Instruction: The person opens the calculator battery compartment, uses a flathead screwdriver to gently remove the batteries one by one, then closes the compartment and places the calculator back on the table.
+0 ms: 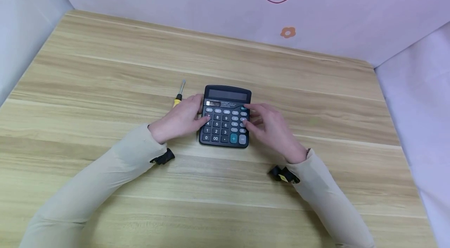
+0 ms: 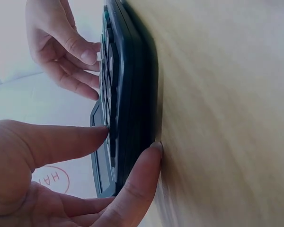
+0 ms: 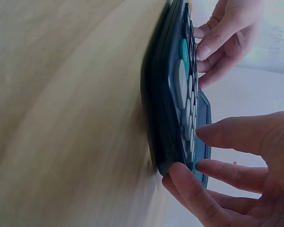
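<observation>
A black desk calculator (image 1: 225, 124) with grey, black and green keys lies face up on the wooden table, its display on the far side. My left hand (image 1: 180, 120) grips its left edge, thumb on the number keys and fingers along the side, as the left wrist view shows. On the right edge, my right hand (image 1: 275, 130) holds the calculator with the thumb over the right key column. Its index finger touches near the upper right key, and other fingers lie against the side in the right wrist view.
A small screwdriver (image 1: 178, 97) with a yellow and black handle lies just left of the calculator, partly hidden behind my left hand. White walls with drawn flowers and a heart stand behind the wooden table (image 1: 225, 209).
</observation>
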{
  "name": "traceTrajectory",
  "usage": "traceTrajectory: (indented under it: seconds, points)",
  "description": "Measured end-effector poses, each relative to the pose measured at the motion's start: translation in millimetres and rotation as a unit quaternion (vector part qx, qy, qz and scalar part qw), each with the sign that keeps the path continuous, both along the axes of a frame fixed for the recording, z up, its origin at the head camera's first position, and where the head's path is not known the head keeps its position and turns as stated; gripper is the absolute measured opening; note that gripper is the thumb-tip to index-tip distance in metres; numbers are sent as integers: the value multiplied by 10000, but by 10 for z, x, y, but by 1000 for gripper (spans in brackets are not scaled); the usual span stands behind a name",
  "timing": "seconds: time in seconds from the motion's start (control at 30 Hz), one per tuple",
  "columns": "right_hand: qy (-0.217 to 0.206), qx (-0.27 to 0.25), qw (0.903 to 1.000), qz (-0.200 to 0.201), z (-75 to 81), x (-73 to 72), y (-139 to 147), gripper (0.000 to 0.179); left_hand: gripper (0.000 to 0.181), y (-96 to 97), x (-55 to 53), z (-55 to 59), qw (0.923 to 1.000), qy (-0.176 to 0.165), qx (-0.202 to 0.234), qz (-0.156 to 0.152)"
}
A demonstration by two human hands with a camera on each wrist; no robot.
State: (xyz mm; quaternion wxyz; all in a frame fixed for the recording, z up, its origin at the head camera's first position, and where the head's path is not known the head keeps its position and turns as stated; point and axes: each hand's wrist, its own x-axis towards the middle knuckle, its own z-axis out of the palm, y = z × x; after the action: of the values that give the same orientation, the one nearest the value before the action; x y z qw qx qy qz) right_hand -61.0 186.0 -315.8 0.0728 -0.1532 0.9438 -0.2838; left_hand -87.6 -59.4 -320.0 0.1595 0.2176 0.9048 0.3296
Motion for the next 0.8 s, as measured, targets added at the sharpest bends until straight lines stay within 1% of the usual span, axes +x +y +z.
traceTrajectory:
  seconds: [0.13,0.47,0.8]
  points:
    - [23,24,10000,53,8,6,-11,51,57,2,-7,-11,10000,-2,89,-26]
    - [127,162,9998,77,-5,25,-27,52,58,7,-18,-26,9995,-227,198,56]
    - [16,198,9998,19,-2,15,-47,53,65,37,-26,-23,9968,-662,190,396]
